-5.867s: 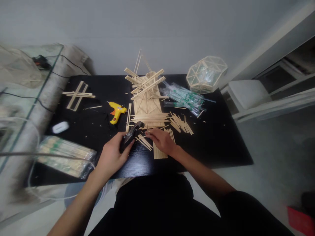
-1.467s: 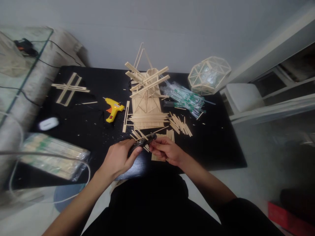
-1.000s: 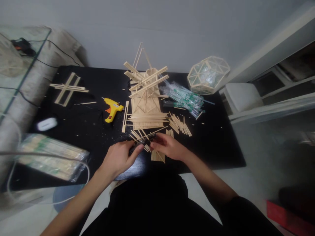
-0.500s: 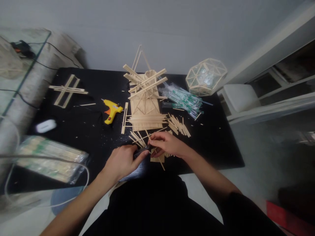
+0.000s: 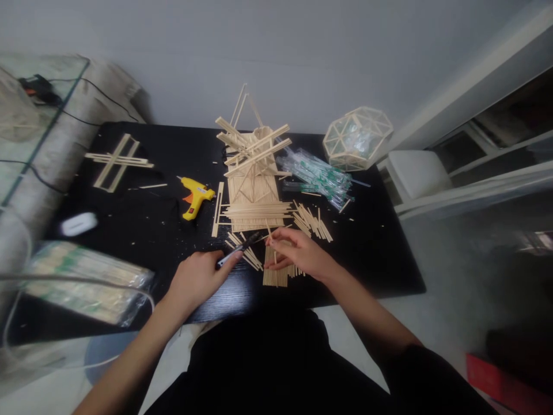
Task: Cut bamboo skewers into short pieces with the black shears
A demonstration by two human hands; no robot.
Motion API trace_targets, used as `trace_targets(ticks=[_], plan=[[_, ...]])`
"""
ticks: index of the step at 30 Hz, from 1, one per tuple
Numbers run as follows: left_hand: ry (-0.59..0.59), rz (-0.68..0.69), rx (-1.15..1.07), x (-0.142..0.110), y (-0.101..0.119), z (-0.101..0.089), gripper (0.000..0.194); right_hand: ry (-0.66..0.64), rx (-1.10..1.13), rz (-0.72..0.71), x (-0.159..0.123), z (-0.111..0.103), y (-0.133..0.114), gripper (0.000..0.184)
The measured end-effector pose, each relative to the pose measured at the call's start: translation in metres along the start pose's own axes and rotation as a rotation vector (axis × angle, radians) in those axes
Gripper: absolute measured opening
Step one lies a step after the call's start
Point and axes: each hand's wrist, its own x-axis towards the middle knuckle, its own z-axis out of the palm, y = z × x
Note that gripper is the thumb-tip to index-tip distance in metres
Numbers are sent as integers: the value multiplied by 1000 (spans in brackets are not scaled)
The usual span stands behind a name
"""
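Note:
My left hand (image 5: 195, 279) is closed round a dark cutting tool (image 5: 240, 248) whose tip points up and right over loose sticks. My right hand (image 5: 297, 253) pinches a thin wooden stick (image 5: 272, 245) held nearly upright, just right of the tool's tip. Under my right hand lies a flat panel of glued sticks (image 5: 276, 274). Behind both hands stands a windmill-like model of sticks (image 5: 254, 173) on the black table (image 5: 371, 248).
A yellow glue gun (image 5: 195, 196) lies left of the model. Cut stick pieces (image 5: 313, 220) and plastic stick wrappers (image 5: 317, 176) lie to the right, a stick polyhedron (image 5: 356, 137) at the back right. A stick cross (image 5: 118, 163), a white object (image 5: 78, 223) and bagged sticks (image 5: 86, 279) are on the left.
My left hand has drawn left with the tool, its tip now lying lower over the sticks. My right hand has lifted one stick nearly upright from the pile.

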Motion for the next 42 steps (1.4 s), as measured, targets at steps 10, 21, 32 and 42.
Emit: trace_targets(ticks=[10, 21, 32, 42], plan=[[191, 48, -787, 0, 14, 14, 38, -206, 53, 154, 2, 22, 20, 33], [141, -34, -918, 2, 11, 21, 28, -273, 78, 180, -2, 28, 27, 34], [318, -281, -1200, -11, -26, 29, 28, 195, 7, -74, -31, -64, 10, 33], [338, -251, -1214, -11, -37, 42, 32, 467, -251, -249, -12, -85, 31, 34]])
